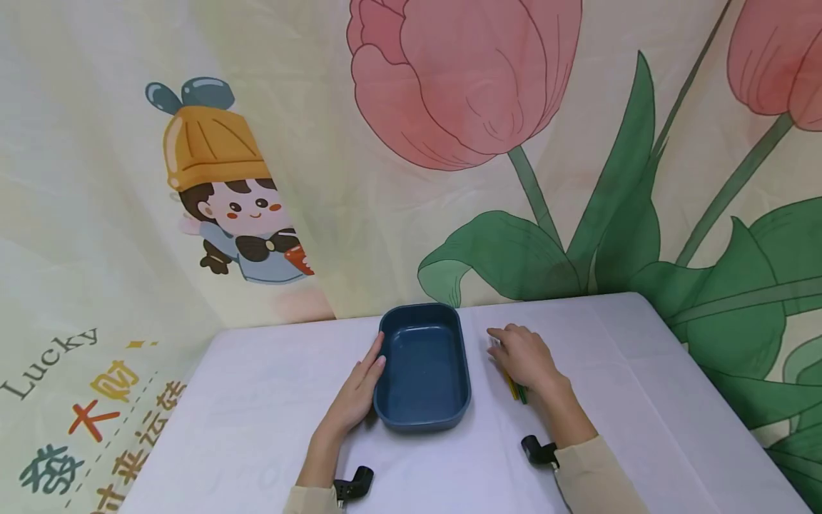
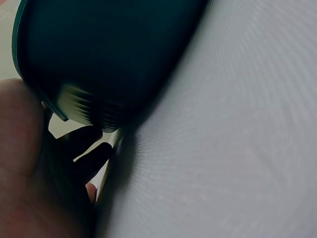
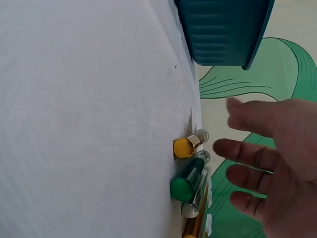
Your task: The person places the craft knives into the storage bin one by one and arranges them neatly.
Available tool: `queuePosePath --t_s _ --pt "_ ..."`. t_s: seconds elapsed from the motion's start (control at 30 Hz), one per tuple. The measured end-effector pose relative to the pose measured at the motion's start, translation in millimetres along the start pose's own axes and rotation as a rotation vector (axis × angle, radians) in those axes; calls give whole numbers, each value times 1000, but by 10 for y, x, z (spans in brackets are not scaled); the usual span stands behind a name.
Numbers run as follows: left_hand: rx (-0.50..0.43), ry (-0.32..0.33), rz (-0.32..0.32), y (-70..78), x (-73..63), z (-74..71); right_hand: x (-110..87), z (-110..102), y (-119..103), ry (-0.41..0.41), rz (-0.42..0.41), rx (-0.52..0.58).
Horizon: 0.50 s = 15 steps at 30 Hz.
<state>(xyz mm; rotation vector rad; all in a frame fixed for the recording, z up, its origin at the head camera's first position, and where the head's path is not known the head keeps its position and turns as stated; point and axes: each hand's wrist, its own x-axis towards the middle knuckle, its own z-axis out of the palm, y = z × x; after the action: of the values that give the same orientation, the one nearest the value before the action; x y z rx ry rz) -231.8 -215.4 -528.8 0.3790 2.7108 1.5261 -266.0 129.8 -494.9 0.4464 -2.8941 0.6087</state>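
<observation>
A dark blue rectangular basin (image 1: 422, 371) stands upright on the white table. Along its left side rests my left hand (image 1: 354, 400), fingers stretched out, with the thumb at the rim. In the left wrist view the basin's ribbed wall (image 2: 91, 106) shows beside that hand's fingers. My right hand (image 1: 528, 358) hovers over several slim glass tubes at the basin's right, partly hiding them from above. The right wrist view shows a yellow tube (image 3: 185, 147), a green one (image 3: 185, 184), a clear one (image 3: 190, 210) and an amber one lying side by side, apart from the loosely spread fingers.
The white-covered table (image 1: 257, 421) ends just beyond the basin, against a printed curtain (image 1: 308, 107) with tulips and a cartoon figure. A small black camera (image 1: 539, 451) is strapped at the right wrist, and another (image 1: 356, 484) at the left.
</observation>
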Motion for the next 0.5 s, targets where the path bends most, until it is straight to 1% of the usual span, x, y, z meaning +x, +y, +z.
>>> queuePosePath --t_s 0.27,0.4,0.5 --pt "-12 7 24 7 0 -7 -4 42 4 -26 6 -15" --pt "-29 13 35 15 -7 0 -9 55 17 -31 -7 -19" --pt "-32 14 30 9 -9 6 -13 66 24 -39 -28 -30"
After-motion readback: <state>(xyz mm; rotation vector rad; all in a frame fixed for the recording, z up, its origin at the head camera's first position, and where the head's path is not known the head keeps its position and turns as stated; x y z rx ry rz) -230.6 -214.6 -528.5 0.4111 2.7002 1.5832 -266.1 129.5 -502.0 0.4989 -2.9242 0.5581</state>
